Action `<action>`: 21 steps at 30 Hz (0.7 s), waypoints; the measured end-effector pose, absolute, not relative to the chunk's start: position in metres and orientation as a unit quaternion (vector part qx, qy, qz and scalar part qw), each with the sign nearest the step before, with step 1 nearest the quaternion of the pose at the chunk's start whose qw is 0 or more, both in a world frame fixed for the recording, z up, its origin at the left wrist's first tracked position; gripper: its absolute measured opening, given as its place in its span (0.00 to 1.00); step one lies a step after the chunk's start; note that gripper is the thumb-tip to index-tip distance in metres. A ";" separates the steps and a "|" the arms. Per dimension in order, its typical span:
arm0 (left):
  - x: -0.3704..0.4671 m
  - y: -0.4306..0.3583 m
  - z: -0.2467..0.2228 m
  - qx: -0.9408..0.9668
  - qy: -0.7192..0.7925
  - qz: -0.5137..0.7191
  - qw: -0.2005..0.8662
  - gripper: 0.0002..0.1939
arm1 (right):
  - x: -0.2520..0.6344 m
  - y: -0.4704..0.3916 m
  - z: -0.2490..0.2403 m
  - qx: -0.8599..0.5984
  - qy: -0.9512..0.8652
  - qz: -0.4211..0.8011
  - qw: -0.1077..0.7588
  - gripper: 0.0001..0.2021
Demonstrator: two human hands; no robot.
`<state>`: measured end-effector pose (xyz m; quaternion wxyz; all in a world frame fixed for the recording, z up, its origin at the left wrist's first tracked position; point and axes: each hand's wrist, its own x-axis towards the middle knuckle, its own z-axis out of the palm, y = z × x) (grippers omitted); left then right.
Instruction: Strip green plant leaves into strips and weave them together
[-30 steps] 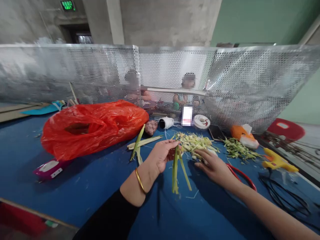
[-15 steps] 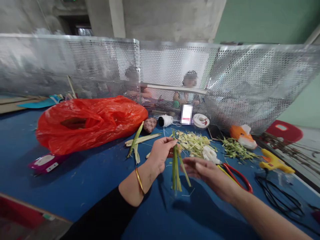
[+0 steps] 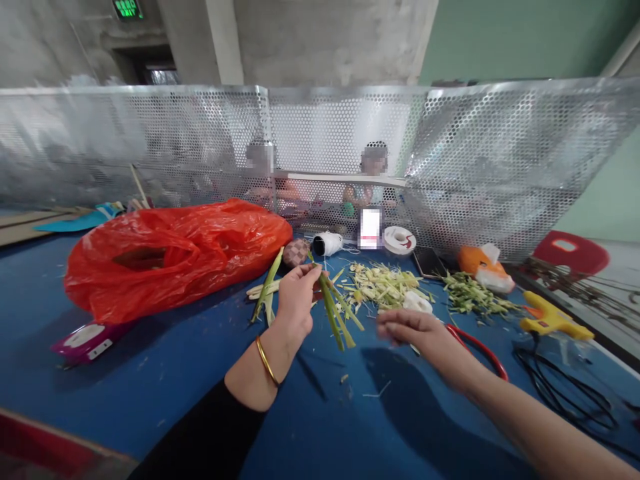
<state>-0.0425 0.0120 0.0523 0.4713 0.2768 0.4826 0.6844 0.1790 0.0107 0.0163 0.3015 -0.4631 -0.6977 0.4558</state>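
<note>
My left hand [image 3: 296,300], with a gold bangle at the wrist, pinches the upper end of a small bundle of green plant strips [image 3: 334,315]. The strips fan out downward to the right over the blue table. My right hand [image 3: 413,331] hovers right of the bundle, apart from it, fingers stretched loosely leftward and slightly blurred, with nothing seen in them. Beneath and behind this hand lie red-handled scissors [image 3: 483,348], partly hidden. Pale and green clippings [image 3: 385,285] spread beyond the hands, beside a crumpled white tissue [image 3: 417,302].
A red plastic bag [image 3: 215,257] fills the left, near a purple packet [image 3: 93,341]. At the back stand a thread spool [image 3: 327,243], a lit phone [image 3: 370,228] and a ribbon roll [image 3: 400,240]. A yellow glue gun [image 3: 555,317] with a black cable lies right. Perforated metal screen [image 3: 335,127] behind.
My left hand has moved left with the strips, which now slant more. My right hand has drawn away from the bundle, widening the gap. The camera view has shifted slightly.
</note>
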 end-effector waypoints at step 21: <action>-0.029 0.002 0.048 0.344 0.469 0.622 0.524 0.08 | 0.153 0.000 0.006 -0.195 -0.961 0.099 0.170 0.21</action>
